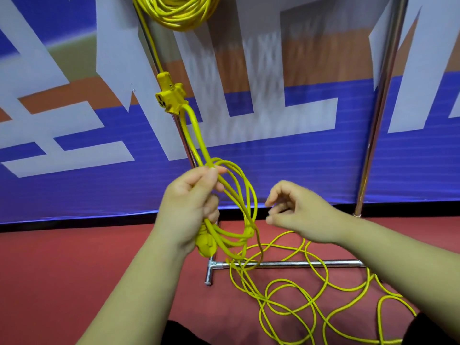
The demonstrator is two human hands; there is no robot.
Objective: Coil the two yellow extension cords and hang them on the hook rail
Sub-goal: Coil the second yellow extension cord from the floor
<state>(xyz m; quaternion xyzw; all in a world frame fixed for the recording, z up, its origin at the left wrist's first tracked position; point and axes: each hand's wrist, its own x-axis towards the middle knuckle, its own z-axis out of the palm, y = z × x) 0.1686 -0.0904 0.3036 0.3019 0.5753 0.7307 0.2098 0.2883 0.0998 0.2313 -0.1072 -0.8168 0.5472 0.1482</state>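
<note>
Loops of yellow extension cord form a half-made coil (245, 195) at the centre of the frame, gathered in the left hand (191, 202). That hand comes up from the lower left on a bare forearm. Its fingers are curled round the bunched strands and its thumb presses across their top. A yellow plug (205, 245) hangs just beneath the wrist. From the grip two thick strands rise to a yellow three-way socket block (170, 95) in the upper middle; how they join it cannot be told.

The right hand (296, 210) reaches in from the lower right and hangs just beside the loops without touching them. Its fingers are loosely bent, it has hold of nothing, and the palm is turned toward the left.

The rest of this cord trails down as loose cord (298, 295), tangled over the red floor (74, 257) at lower right and crossing the chrome base bar (298, 263). The other cord is a hanging coil (176, 13) at the top centre edge, with a thin strand dropping to the socket block. A chrome upright (380, 108) stands at right before a blue banner (298, 158).
</note>
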